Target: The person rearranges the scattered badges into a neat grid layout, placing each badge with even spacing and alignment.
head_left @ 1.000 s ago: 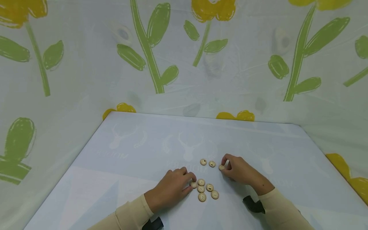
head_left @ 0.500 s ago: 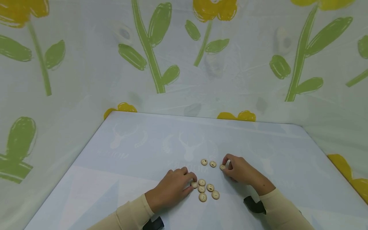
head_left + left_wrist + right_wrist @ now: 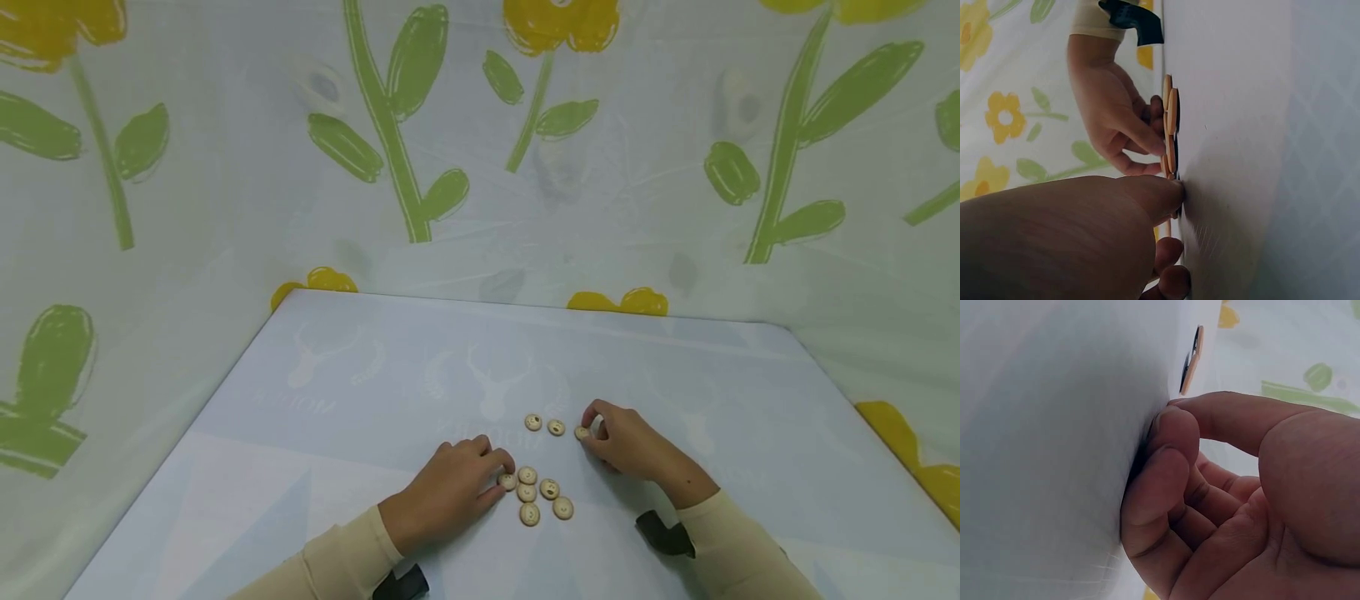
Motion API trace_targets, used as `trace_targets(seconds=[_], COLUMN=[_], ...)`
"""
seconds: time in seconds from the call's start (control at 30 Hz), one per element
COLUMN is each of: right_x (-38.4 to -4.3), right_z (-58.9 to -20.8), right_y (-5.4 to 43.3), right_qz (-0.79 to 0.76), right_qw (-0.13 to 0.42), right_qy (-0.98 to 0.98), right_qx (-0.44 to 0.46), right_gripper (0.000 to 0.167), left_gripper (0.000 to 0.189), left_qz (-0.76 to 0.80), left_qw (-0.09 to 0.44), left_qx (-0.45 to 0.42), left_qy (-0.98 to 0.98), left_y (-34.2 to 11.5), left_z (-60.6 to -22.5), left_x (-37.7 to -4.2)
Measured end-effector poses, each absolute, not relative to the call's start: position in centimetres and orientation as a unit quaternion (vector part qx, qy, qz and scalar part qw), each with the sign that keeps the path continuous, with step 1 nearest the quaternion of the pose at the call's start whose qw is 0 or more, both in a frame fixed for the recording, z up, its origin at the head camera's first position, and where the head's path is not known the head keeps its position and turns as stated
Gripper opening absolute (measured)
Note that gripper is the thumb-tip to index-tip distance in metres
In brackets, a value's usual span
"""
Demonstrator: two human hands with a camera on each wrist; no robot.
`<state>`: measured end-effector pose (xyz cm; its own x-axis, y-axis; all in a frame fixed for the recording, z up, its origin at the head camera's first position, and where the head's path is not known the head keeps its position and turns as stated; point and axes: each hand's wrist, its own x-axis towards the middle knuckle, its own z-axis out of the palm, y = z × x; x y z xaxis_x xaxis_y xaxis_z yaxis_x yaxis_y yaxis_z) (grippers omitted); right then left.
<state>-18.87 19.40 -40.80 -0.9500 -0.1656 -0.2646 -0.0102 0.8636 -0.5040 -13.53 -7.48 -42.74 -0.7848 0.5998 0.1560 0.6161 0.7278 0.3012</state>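
In the head view, my left hand [image 3: 450, 492] pinches a small round wooden disc [image 3: 507, 482] between thumb and index finger at the left side of a loose cluster. Several like discs, pale with dark marks, lie there, among them a lower one [image 3: 529, 514] and a right one [image 3: 563, 508]. Farther back, my right hand [image 3: 622, 442] pinches another disc [image 3: 581, 433] at its fingertips. It lines up with two discs, a left one [image 3: 533, 422] and a middle one [image 3: 556, 427]. In the right wrist view, the curled fingers [image 3: 1160, 481] hide the held disc.
The discs lie on a pale table [image 3: 360, 358] with faint deer prints. Behind it hangs a white cloth [image 3: 247, 200] with green leaves and yellow flowers. Dark straps show below the left wrist [image 3: 401, 582] and right wrist [image 3: 663, 533].
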Motion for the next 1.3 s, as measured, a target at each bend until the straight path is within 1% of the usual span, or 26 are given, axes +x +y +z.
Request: trace_targets(seconds=[0.57,0.87,1.3], right_x=[-18.98,-18.50,-18.53], right_z=[-40.90,-40.90,-40.73], right_y=[19.45,19.44,19.52], right_qz=[-0.264,-0.271,-0.275], right_qw=[0.151,0.142,0.147], right_qy=[0.952,0.950,0.948], right_qx=[-0.044,-0.060,-0.071], right_gripper=[0.023,0.022,0.023], left_gripper=[0.015,0.014,0.015], left_qz=[-0.173,-0.177,-0.176], left_qw=[0.027,0.028,0.035], left_qx=[-0.330,-0.330,-0.331], left_qy=[-0.928,-0.927,-0.926], left_y=[-7.43,-7.57,-7.53], left_z=[-42.86,-42.90,-43.09], left_x=[-13.76,-13.62,-13.76])
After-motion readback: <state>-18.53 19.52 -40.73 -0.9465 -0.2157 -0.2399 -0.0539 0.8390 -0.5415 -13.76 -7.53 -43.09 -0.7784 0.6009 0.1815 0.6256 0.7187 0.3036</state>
